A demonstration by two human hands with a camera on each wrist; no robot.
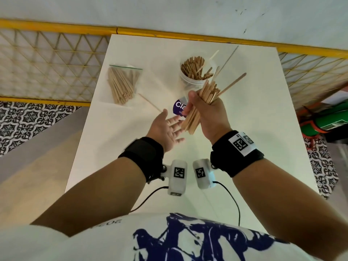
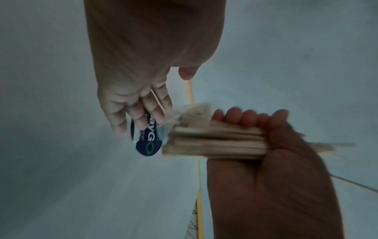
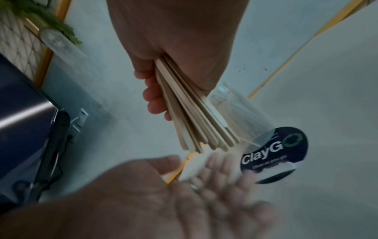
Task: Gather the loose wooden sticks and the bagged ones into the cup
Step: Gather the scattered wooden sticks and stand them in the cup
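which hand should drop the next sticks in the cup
Right. The right hand already grips a bundle of sticks just in front of the cup; the left hand is open and holds nothing.

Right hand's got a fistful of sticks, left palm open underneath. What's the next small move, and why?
Probably tap the bundle of sticks on the open left hand to even their lower ends, since they splay unevenly in the right hand. Then lift them to the cup, which is already well filled.
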